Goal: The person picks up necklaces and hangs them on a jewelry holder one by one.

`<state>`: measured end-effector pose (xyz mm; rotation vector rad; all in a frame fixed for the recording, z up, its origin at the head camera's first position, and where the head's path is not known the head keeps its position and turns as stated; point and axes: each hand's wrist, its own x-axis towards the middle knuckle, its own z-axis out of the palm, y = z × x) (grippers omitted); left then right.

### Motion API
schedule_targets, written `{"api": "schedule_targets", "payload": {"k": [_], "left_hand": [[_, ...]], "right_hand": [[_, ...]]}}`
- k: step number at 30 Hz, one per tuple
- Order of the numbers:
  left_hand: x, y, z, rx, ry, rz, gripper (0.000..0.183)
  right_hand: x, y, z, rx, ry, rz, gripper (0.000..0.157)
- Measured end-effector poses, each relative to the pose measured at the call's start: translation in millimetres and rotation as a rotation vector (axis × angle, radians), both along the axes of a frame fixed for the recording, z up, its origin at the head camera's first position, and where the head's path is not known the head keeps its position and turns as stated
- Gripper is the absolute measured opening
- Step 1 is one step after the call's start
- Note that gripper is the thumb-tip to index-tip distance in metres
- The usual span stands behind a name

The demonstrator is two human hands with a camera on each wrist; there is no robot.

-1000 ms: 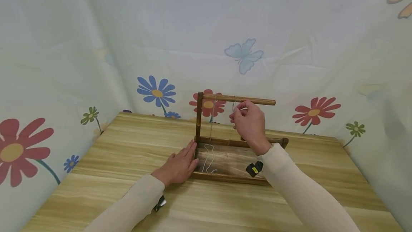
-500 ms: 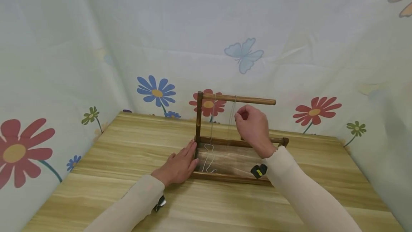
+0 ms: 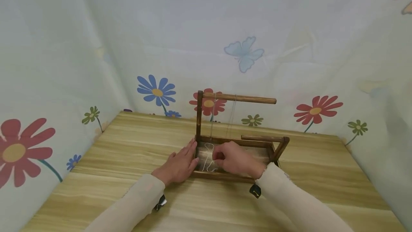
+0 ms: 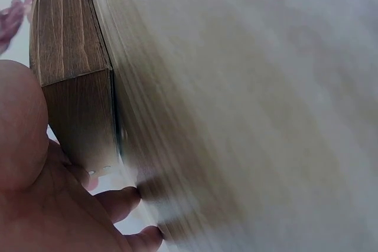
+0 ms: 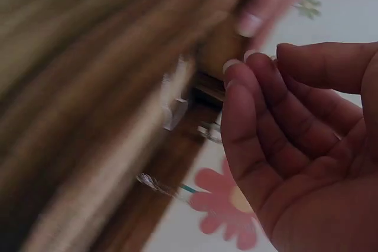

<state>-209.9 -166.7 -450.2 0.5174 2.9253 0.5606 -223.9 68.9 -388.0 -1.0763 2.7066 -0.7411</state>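
A dark wooden stand has a shallow tray point(image 3: 222, 177), a tall left post and an upper rod point(image 3: 254, 100). Thin silvery strands point(image 3: 213, 117) hang from that rod in two places. A pale thin strand point(image 3: 206, 161) lies loosely looped on the tray floor. My left hand point(image 3: 178, 165) lies along the tray's left end, fingers extended against the wood. Low over the tray, just right of the loose strand, is my right hand point(image 3: 236, 158). In the right wrist view its fingers point(image 5: 239, 128) are bent toward the thumb, with a gap and nothing visible between them.
A shorter, lower rod point(image 3: 262, 138) juts leftward from the right post point(image 3: 280, 149) of the stand. The stand sits on a wood-grain table point(image 3: 145, 139). Behind it hangs a cloth backdrop point(image 3: 180, 28) printed with flowers and butterflies.
My right hand has left the right-hand hanging strand under the upper rod and moved down and left, over the tray beside the loose strand. My left hand has stayed in place.
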Motion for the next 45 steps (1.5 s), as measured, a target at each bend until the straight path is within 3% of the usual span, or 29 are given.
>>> {"api": "schedule_targets", "payload": {"k": [6,13,16,20,23,29,32,36,39,45], "left_hand": [[-1.2,0,-0.2,-0.014,0.021,0.003,0.067],[1.6,0,-0.4,-0.005,0.015,0.004,0.066],[2.2,0,-0.7,0.003,0.014,-0.001,0.065],[2.3,1,-1.0,0.001,0.022,-0.004,0.065],[1.5,0,-0.6,-0.006,0.024,-0.003,0.065],[-0.6,-1,-2.1,-0.003,0.009,-0.003,0.067],[0.4,0,-2.0,-0.001,0.011,-0.006,0.066],[2.8,1,-0.4,-0.004,0.027,-0.011,0.064],[3.4,2,0.7,-0.002,0.027,-0.006,0.065],[2.4,2,0.2,-0.002,0.021,0.001,0.066]], "right_hand": [[-11.8,-14,-17.2,0.124,0.013,0.039,0.006],[-29.1,-41,-29.1,0.135,-0.066,-0.104,0.039],[-34.0,-49,-34.8,0.186,-0.106,-0.171,0.044],[-37.0,-54,-39.6,0.207,-0.145,-0.211,0.040],[-39.5,-55,-40.6,0.168,-0.140,-0.176,0.038],[-45.2,-50,-39.1,0.133,0.001,-0.050,0.024],[-45.6,-44,-37.3,0.153,-0.018,0.032,0.012],[-43.9,-36,-35.7,0.196,-0.056,0.139,0.007],[-44.2,-30,-37.1,0.217,-0.013,0.136,0.008],[-46.8,-17,-40.5,0.208,0.058,0.018,0.013]]}}
